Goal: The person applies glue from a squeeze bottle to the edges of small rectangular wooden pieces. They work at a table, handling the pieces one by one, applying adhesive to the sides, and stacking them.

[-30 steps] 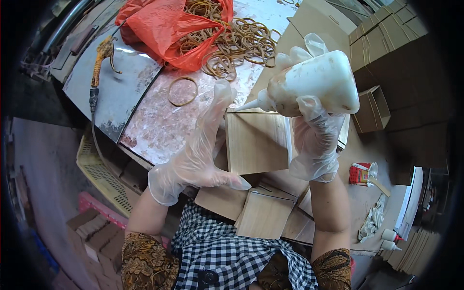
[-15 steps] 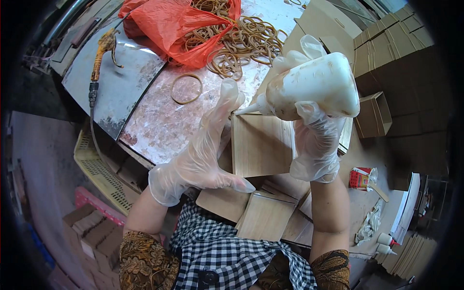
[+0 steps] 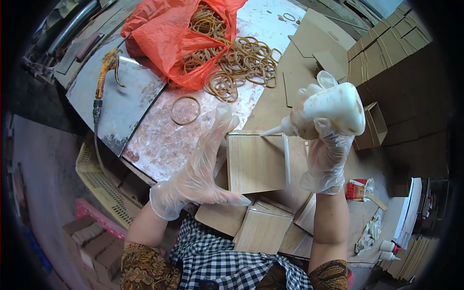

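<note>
My right hand [image 3: 331, 159], in a clear glove, is wrapped round a white squeeze glue bottle [image 3: 333, 111] that lies tilted with its nozzle pointing left. The nozzle's tip meets the top edge of a square wooden box-like piece [image 3: 256, 164]. White glue shows along that edge and down the right one. My gloved left hand [image 3: 200, 166] is spread at the piece's left side, thumb stretched out below it and fingers reaching past its top corner; some fingers are partly hidden. Nearer me lie more light wooden boards [image 3: 263, 229], overlapping.
A red plastic bag [image 3: 159, 43] spills tan rubber bands [image 3: 251, 60] on the table. An air blow gun [image 3: 107, 72] with a hose lies left. Cardboard cartons [image 3: 401, 92] are stacked right, near a red packet [image 3: 356, 189] and smaller bottles [image 3: 386, 246]. A yellow crate [image 3: 101, 179] stands lower left.
My right hand has carried the bottle rightward, its tip shifting from the piece's top left corner along the top edge. The left hand keeps its spread pose. The whole view has shifted slightly.
</note>
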Action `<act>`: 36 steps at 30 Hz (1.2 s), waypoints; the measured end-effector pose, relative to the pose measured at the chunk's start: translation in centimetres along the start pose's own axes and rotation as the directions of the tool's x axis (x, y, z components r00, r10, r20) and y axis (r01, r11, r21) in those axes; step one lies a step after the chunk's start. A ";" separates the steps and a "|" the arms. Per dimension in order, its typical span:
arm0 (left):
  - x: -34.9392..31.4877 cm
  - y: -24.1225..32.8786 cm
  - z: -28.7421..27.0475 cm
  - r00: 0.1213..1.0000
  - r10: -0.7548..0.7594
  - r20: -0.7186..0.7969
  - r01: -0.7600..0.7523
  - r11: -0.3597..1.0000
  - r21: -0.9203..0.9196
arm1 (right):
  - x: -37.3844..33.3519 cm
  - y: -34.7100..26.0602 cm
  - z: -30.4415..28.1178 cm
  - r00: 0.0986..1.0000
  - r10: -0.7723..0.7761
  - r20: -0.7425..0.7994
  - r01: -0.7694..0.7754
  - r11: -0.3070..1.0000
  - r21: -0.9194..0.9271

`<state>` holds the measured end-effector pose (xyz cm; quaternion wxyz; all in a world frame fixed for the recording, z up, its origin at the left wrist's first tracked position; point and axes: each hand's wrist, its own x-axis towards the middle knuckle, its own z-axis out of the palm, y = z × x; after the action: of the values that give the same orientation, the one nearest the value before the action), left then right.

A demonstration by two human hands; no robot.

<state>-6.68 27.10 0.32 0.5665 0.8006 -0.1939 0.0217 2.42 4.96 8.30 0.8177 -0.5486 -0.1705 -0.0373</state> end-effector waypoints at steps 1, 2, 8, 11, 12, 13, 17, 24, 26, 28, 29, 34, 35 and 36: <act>0.1 0.2 -0.1 1.000 0.005 0.001 -0.005 1.000 0.020 | 0.1 -0.3 -0.2 1.000 0.003 -0.002 -0.003 1.000 -0.016; 0.2 0.3 -0.2 1.000 0.009 0.002 -0.009 0.999 0.039 | 0.2 -0.7 -0.5 1.000 0.006 -0.003 -0.006 0.999 -0.032; 0.2 0.3 -0.2 0.999 0.024 0.022 -0.025 0.998 0.063 | 0.2 -0.7 -2.4 0.997 -0.026 -0.067 0.020 0.996 -0.088; 0.6 1.0 -0.8 0.993 0.103 0.053 -0.112 0.971 0.211 | 0.0 -1.0 -3.1 0.997 -0.004 -0.074 -0.003 0.996 -0.085; 0.8 1.4 -1.1 0.992 0.101 0.081 -0.117 0.966 0.229 | 0.0 -1.0 -3.3 0.996 -0.030 -0.083 0.022 0.995 -0.096; 1.0 1.9 -1.5 0.989 0.099 0.108 -0.123 0.961 0.246 | -0.1 -1.0 -3.5 0.994 -0.057 -0.092 0.047 0.993 -0.107; 1.6 2.5 -1.7 0.979 0.083 0.188 -0.137 0.944 0.299 | -0.2 -1.4 -4.9 0.981 -0.144 -0.128 0.123 0.980 -0.154; 2.1 3.1 -1.1 0.978 0.159 0.132 -0.191 0.939 0.286 | -2.5 -3.1 -8.0 0.943 -0.181 -0.281 0.180 0.983 -0.030; 2.1 2.9 -1.0 0.964 0.242 0.111 -0.265 0.913 0.310 | -3.8 -3.6 -9.6 0.940 -0.175 -0.292 0.209 0.974 0.091; 2.0 3.4 -0.8 0.959 0.265 0.096 -0.282 0.893 0.352 | -4.9 -4.0 -10.6 0.930 -0.182 -0.319 0.250 0.951 0.185; 1.9 3.7 -0.7 0.957 0.277 0.088 -0.290 0.882 0.372 | -5.7 -4.3 -11.3 0.931 -0.161 -0.327 0.248 0.937 0.245; 1.0 4.4 -0.2 0.919 0.382 0.099 -0.390 0.847 0.362 | -8.6 -5.9 -12.9 0.891 -0.170 -0.422 0.287 0.930 0.231; 0.9 4.5 -0.1 0.909 0.404 0.099 -0.413 0.848 0.333 | -9.0 -6.2 -13.2 0.892 -0.165 -0.421 0.288 0.925 0.248; 0.5 4.8 0.2 0.910 0.398 0.112 -0.412 0.853 0.321 | -10.0 -6.4 -13.5 0.891 -0.152 -0.427 0.283 0.923 0.262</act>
<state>-7.87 25.41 4.63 0.3996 0.8270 -0.3632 0.1568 -5.31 -11.13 6.14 0.9029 -0.3677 -0.0652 -0.2129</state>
